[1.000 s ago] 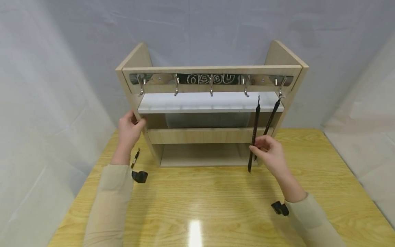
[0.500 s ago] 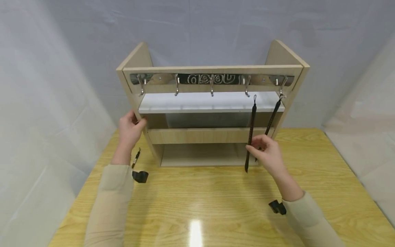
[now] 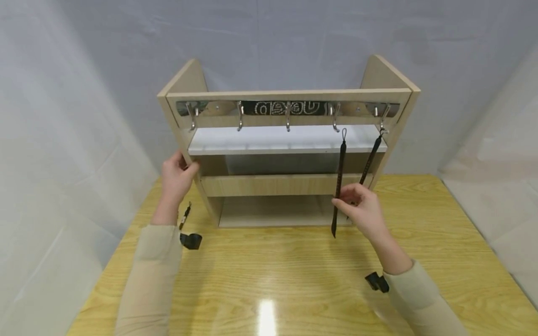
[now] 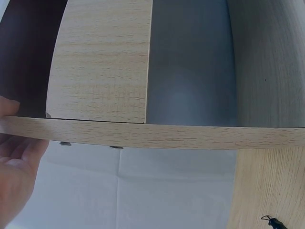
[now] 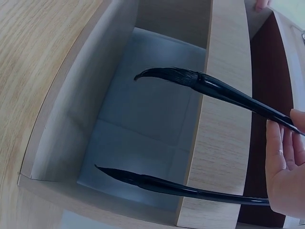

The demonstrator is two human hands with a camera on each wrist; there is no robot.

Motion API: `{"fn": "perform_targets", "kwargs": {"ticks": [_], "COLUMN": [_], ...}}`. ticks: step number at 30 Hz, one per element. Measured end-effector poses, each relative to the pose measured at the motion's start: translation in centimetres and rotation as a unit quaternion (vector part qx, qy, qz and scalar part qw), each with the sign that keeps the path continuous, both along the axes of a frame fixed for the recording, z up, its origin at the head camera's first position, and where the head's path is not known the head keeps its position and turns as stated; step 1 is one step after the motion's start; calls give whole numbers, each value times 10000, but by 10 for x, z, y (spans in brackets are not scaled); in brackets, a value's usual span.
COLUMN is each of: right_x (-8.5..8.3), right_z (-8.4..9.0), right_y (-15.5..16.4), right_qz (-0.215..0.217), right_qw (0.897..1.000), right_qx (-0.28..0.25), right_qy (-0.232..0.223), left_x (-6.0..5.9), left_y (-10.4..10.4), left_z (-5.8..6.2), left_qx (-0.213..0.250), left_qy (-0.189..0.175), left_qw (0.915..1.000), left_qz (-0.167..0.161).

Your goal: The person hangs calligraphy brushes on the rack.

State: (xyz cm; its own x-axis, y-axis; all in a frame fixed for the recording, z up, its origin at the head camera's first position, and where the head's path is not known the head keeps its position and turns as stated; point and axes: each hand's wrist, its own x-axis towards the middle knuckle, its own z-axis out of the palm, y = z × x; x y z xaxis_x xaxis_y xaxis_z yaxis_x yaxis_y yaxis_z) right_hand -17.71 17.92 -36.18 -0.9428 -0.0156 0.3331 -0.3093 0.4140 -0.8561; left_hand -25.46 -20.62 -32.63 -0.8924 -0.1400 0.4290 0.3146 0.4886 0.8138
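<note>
Two hands: left (image 3: 175, 177) grips shelf (image 3: 277, 184); right (image 3: 362, 210) pinches brush (image 3: 338, 179), second brush (image 3: 370, 161) beside.

The right hand (image 3: 362, 211) carries the black brush (image 3: 338, 182) it pinches leftward along the rack, away from the second brush (image 3: 371, 160) hanging on the far-right hook (image 3: 383, 118). The brush's loop, a second ago well right of the fourth hook (image 3: 335, 116) and lower, now sits higher, just below and right of that hook. The shaft leans more, its tip swinging left in front of the shelf unit (image 3: 277, 184).
</note>
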Motion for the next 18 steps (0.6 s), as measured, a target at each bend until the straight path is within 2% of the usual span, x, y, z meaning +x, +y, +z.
{"fn": "perform_targets", "kwargs": {"ticks": [18], "right_x": [-1], "right_z": [2], "right_y": [-3], "right_qz": [-82], "right_qw": [9999], "right_qx": [24], "right_qy": [77], "left_x": [0], "left_y": [0], "left_z": [0], "left_qx": [-7], "left_qy": [48], "left_qw": [10000], "left_qz": [21]}}
